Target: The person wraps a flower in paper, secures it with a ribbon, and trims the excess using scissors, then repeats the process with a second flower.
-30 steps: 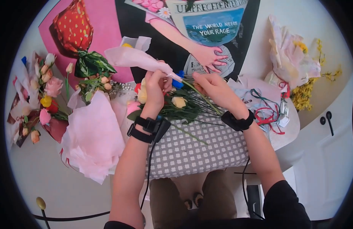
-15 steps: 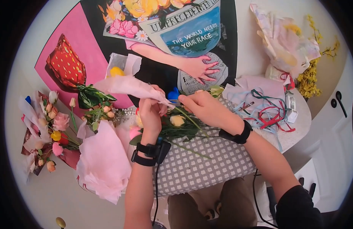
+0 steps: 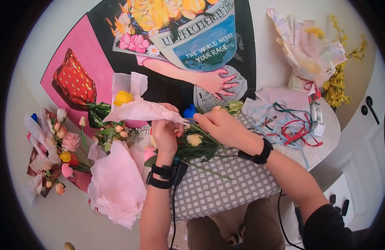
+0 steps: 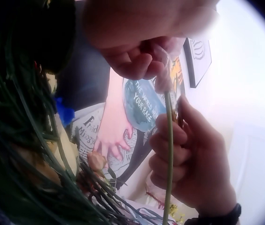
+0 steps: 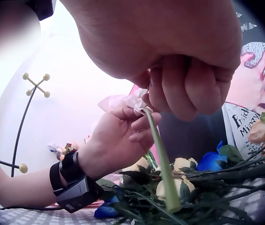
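Observation:
My left hand [image 3: 164,134] grips the gathered end of pale pink wrapping paper [image 3: 138,110] around a single yellow flower [image 3: 124,98]. The flower's green stem [image 4: 169,154] comes out of the twisted paper and runs past my right hand. My right hand [image 3: 226,127] has its fingers curled right at the paper's tip, thumb and forefinger pinching a small thin strip [image 4: 180,112]; what the strip is I cannot tell. Beneath both hands lie cream roses [image 3: 194,139] and a blue flower [image 3: 190,111] among leafy stems.
Pink paper sheets [image 3: 117,183] lie at the left beside a mixed bouquet [image 3: 63,152]. Tangled ribbons [image 3: 288,127] lie at the right. A wrapped bouquet [image 3: 305,58] stands behind them near yellow sprigs [image 3: 336,85]. A checked cloth [image 3: 226,187] covers the front, and a painting [image 3: 176,50] stands behind.
The head view has shifted, with more of the painting's top showing. The wrapped flower has turned, so its yellow bloom shows more. My right hand has come closer to the paper's twisted end.

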The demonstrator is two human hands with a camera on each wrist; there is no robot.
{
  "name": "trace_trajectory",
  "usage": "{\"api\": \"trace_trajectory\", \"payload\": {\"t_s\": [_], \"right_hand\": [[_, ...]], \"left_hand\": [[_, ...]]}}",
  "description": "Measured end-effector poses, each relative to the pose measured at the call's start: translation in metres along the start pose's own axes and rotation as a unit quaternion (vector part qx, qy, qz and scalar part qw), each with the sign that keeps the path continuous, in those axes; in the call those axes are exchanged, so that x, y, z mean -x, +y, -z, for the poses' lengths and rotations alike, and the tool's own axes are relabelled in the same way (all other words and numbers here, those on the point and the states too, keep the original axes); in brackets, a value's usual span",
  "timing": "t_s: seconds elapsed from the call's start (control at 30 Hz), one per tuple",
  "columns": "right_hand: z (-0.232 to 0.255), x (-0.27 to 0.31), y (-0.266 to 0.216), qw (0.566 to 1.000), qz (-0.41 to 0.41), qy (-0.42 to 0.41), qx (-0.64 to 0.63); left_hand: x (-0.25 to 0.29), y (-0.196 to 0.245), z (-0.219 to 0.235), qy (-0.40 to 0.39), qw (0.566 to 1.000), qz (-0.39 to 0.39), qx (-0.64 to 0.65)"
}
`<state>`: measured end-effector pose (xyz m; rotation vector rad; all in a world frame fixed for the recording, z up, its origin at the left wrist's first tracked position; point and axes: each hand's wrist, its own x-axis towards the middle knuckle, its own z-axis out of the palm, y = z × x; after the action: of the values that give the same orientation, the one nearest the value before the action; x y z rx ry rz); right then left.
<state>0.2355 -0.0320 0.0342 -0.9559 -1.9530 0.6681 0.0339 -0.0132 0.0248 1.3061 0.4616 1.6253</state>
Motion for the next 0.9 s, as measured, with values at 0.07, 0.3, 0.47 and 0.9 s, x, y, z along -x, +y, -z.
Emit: {"api": "trace_trajectory", "payload": {"t_s": [0.07,0.3,0.47,0.9], "right_hand": [[0.001,0.0,-0.002,1.0,-0.01,0.002,-0.001],[-0.001,0.001,-0.002,1.0,-0.016,0.001,0.019],[-0.005,0.003,-0.002,0.999,0.004,0.034,-0.001],[-0.006,0.001,0.003,0.998,0.001,0.043,-0.036]], "left_hand": [[0.0,0.002,-0.002,-0.001,1.0,-0.001,-0.009],[0.001,0.002,-0.006,0.026,0.999,-0.037,-0.019],[0.001,-0.001,0.001,0.002,0.999,-0.032,-0.015],[0.005,-0.007,0.0,0.0,0.995,0.025,-0.095]]}}
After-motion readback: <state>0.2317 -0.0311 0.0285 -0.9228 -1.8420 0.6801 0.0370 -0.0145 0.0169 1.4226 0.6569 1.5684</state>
